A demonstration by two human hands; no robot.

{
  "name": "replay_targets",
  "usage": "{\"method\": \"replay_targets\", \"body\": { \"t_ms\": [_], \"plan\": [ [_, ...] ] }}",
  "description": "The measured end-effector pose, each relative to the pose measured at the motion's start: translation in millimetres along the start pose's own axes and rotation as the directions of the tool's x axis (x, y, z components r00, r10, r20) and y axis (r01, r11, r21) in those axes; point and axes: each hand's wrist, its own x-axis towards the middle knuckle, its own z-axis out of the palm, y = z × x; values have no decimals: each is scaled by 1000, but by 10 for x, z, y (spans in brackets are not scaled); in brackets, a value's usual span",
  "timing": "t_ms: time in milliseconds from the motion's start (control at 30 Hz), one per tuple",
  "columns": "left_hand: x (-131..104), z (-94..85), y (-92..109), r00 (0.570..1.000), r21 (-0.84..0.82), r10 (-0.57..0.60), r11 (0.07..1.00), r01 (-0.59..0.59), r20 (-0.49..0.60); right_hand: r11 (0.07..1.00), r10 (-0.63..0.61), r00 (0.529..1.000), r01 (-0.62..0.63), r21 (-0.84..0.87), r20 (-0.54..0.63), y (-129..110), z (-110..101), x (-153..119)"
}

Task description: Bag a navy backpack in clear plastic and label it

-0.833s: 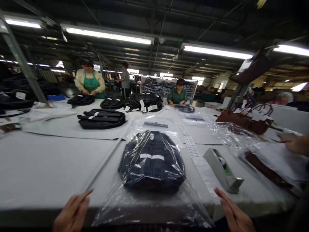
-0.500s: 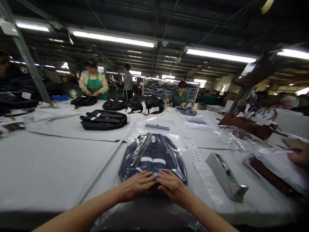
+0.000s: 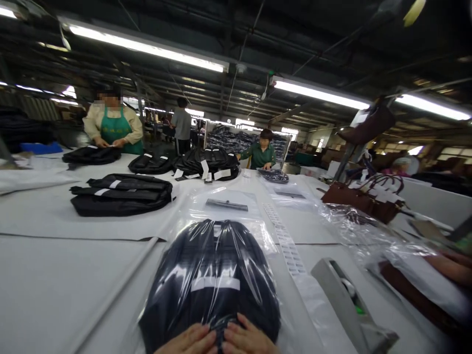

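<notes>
Clear plastic bag point(image 3: 254, 231) holds black backpack point(image 3: 210, 280) | both hands' fingers point(image 3: 201, 339) flat on it

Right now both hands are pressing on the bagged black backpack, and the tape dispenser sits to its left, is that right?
Not quite. The head view shows the left hand and right hand pressing on the bagged black backpack, but the tape dispenser sits to its right, not its left.
</notes>
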Motion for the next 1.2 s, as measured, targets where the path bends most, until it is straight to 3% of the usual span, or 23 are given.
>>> {"method": "replay_targets", "body": {
  "t_ms": [100, 233, 400, 567, 633, 700, 800, 900, 1067, 1200],
  "plan": [
    [58, -111, -8, 991, -158, -36, 986, 56, 126, 988, 123, 992, -125, 94, 26, -61, -80, 54],
    [130, -220, 37, 967, -270, 32, 962, 40, 254, 964, 198, 978, -206, 170, 63, -109, -116, 79],
    [195, -221, 117, 975, -192, -21, 979, 65, 221, 951, 223, 969, -239, 195, 104, -115, -181, 131],
    [186, -222, 118, 975, -151, 25, 988, 9, 221, 951, 209, 908, -275, 141, 362, -212, -609, 238],
    [171, -224, 118, 977, -134, 23, 991, 6, 210, 963, 198, 916, -247, 104, 349, -295, -740, 277],
    [161, -222, 124, 981, -126, 27, 992, -3, 194, 962, 228, 944, -257, 96, 236, -369, -774, 349],
    [156, -214, 141, 988, -127, 20, 992, 0, 155, 933, 299, 947, -316, 174, 118, -408, -665, 520],
    [155, -203, 153, 991, -129, -4, 991, 21, 130, 912, 267, 949, -304, 276, 165, -357, -464, 627],
    [155, -177, 154, 991, -127, -6, 992, 23, 137, 887, 277, 956, -294, 357, 98, -255, -183, 447],
    [162, -177, 145, 990, -157, -8, 987, 30, 140, 877, 287, 955, -295, 378, 80, -280, -125, 332]
  ]
}}
